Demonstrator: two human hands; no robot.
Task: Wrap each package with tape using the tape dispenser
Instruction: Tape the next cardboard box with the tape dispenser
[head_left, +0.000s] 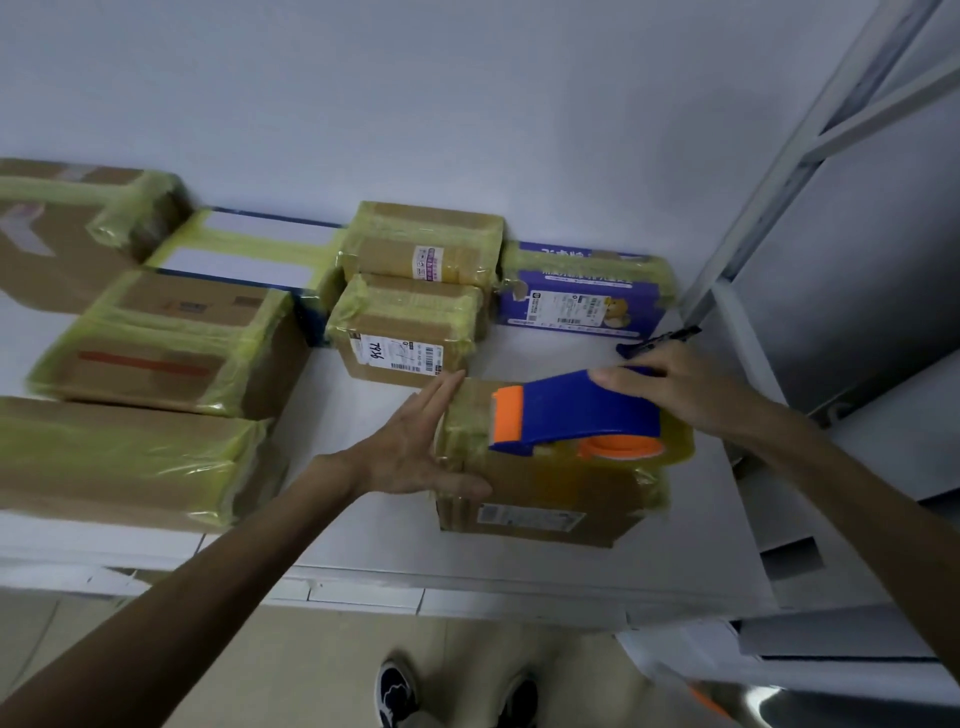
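- White wall (467, 104) at the back, and a white counter (363, 525) running along it; a grey metal frame (769, 208) rises at the right end.
- Brown cardboard package with a printed label on its front face (540, 493): it lies flat near the front right of the counter. Its long axis runs left to right, roughly along the counter's front edge. Yellowish tape already covers its top and corners.
- Blue plastic tape dispenser with an orange nose (576, 410): it rests on top of the package. Its long axis runs left to right, the orange nose pointing left and the handle end pointing right.
- Orange-cored roll of yellowish tape (623, 448): seated under the dispenser's blue body, at the right side of the package top.
- Left hand (415, 452): the grip is spread, with fingers straight and together. The palm presses against the left side of the package and the thumb lies along its lower front edge.
- Right hand (670, 382): the grip closes over the handle end of the dispenser, fingers laid across the top of the blue body; the thumb is hidden.
- Tape-wrapped brown cardboard boxes (405, 332): several lie to the left and behind, close together, each banded in yellow-green tape.
- Purple printed carton with taped ends (576, 304): it stands against the wall, behind the package.
- Dark blue pen-like tool (657, 340): it lies on the counter just behind the right hand; its kind cannot be told.
- Dark shoes with white markings (397, 693): on the floor below the counter's front edge.
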